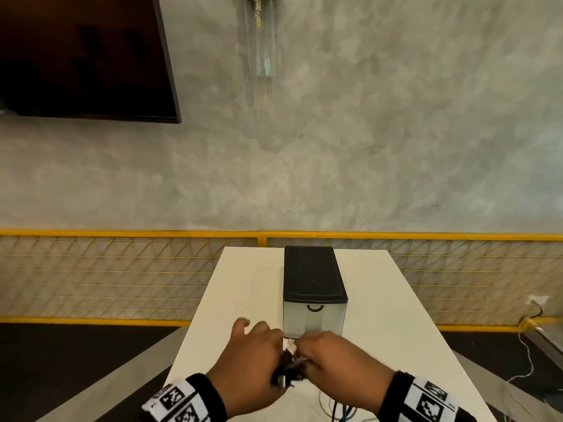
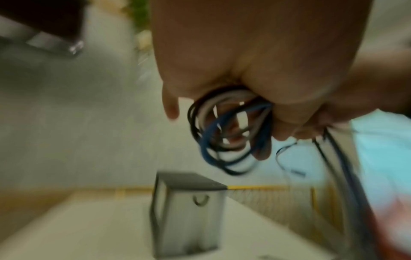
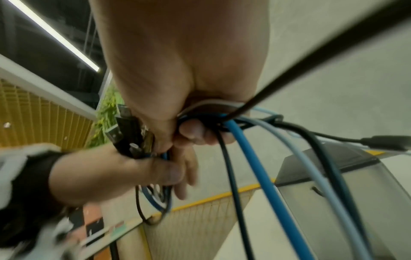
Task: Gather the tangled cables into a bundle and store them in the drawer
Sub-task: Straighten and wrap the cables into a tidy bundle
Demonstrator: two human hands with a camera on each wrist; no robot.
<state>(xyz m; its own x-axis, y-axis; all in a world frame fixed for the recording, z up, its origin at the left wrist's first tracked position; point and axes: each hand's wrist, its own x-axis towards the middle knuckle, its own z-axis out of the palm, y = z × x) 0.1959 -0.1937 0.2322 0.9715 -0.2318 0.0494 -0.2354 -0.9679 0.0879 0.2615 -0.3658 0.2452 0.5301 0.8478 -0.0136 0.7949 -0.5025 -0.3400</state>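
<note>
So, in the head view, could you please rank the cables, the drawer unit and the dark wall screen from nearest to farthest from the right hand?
1. The cables: gripped by the right hand, between both hands.
2. The drawer unit: just beyond, mid-table, drawer closed.
3. The dark wall screen: far upper left, on the wall.

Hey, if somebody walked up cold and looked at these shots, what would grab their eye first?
First, the two hands meeting at the near end of the white table: the left hand and right hand both hold the cables, a tangle of blue, black and white loops. Just beyond them stands the drawer unit, black-topped with a translucent front, its drawer closed. Behind it runs a yellow mesh fence.
</note>
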